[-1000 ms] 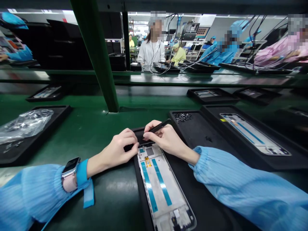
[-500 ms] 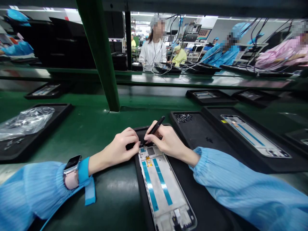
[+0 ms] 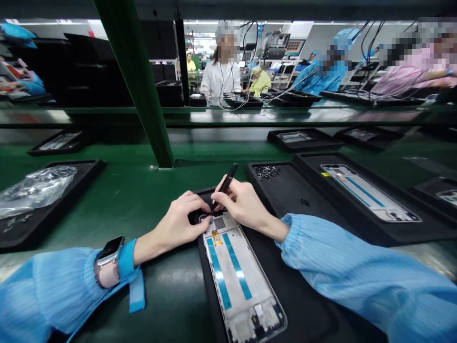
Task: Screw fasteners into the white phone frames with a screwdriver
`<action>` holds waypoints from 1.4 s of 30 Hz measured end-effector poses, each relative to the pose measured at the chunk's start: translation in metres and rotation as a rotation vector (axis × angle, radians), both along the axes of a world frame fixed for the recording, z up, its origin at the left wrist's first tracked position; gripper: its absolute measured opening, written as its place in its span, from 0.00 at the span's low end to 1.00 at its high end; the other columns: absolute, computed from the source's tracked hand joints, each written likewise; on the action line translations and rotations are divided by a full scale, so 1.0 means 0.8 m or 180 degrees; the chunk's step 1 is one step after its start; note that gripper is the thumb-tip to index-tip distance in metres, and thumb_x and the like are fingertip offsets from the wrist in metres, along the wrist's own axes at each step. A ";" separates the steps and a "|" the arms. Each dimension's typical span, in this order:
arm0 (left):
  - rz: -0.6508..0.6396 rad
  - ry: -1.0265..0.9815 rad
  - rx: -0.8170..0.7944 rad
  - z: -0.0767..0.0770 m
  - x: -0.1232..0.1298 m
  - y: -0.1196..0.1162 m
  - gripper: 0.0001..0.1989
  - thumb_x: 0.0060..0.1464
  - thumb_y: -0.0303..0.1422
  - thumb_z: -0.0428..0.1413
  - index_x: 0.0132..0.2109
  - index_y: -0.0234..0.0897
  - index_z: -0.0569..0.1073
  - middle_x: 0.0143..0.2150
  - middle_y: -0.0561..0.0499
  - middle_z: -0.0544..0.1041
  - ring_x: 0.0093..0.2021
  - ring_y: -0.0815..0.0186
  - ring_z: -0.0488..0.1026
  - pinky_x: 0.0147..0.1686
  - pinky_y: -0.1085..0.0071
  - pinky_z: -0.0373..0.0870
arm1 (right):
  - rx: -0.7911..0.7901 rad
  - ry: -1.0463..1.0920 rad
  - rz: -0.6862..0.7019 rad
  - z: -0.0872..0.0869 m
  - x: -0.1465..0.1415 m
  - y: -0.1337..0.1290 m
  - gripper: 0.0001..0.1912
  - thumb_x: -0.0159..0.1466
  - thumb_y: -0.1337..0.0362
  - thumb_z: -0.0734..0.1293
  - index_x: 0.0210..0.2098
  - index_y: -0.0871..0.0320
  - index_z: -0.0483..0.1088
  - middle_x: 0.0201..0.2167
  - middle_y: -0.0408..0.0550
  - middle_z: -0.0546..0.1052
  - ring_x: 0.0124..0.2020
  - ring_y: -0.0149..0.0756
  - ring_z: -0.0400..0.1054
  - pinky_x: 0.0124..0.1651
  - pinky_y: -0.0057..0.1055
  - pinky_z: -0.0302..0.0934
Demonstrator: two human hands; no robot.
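Note:
A silver phone frame (image 3: pixel 246 267) with two blue strips and a small orange flex piece lies on a black tray (image 3: pixel 303 286) in front of me. At its top left corner, my left hand (image 3: pixel 183 216) has thumb and index finger closed around the edge. My right hand (image 3: pixel 243 202) grips slim black tweezers (image 3: pixel 225 183) like a pen, their tip down at the frame's top edge beside my left fingertips. The fingers hide the tip and whatever it touches there.
A tray to the right holds a pile of small black parts (image 3: pixel 266 172); beyond it lies another phone frame (image 3: pixel 371 193) in its tray. At left, a clear plastic bag (image 3: pixel 39 188) rests on a tray. A green post (image 3: pixel 143 90) rises behind; people sit across the bench.
My left thumb and index finger have parted slightly, the thumb now lower on the frame's edge. The tweezers stand a little more upright. The whole view has shifted slightly.

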State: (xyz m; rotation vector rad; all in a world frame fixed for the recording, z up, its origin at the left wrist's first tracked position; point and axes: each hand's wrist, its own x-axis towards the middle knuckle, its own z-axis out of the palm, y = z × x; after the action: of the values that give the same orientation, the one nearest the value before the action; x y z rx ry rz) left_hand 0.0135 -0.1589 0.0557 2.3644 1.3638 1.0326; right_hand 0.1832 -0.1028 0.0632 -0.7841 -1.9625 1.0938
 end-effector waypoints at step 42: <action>-0.0411 0.1221 0.0354 0.012 0.000 -0.007 0.08 0.51 0.24 0.47 0.29 0.34 0.70 0.30 0.48 0.72 0.33 0.64 0.67 0.33 0.67 0.62 | 0.0927 -0.0271 0.0106 -0.003 -0.001 -0.003 0.05 0.60 0.66 0.62 0.28 0.59 0.63 0.26 0.44 0.71 0.26 0.31 0.68 0.30 0.26 0.61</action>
State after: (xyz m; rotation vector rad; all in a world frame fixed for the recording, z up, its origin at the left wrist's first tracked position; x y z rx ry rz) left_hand 0.0131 -0.1645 0.0651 2.7994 1.2719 0.6574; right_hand 0.1827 -0.1049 0.0611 -0.6502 -2.1513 0.7787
